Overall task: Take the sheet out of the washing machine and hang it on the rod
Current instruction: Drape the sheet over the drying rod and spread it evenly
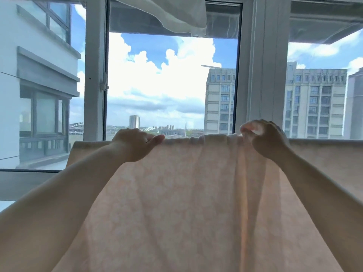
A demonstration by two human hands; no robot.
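Head view: sheet (186, 193) draped along its top fold, facing window (172, 85).
Left hand (135, 143): fingers straight, touching fold.
Right hand (263, 137): pinches bunched fold.
Overhead: white cloth (176, 14).
Rod: hidden.

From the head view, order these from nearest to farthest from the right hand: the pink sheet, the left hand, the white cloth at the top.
1. Pink sheet: the right hand grips its bunched top edge.
2. Left hand: further left along the same edge.
3. White cloth: high above, at the top of the window.
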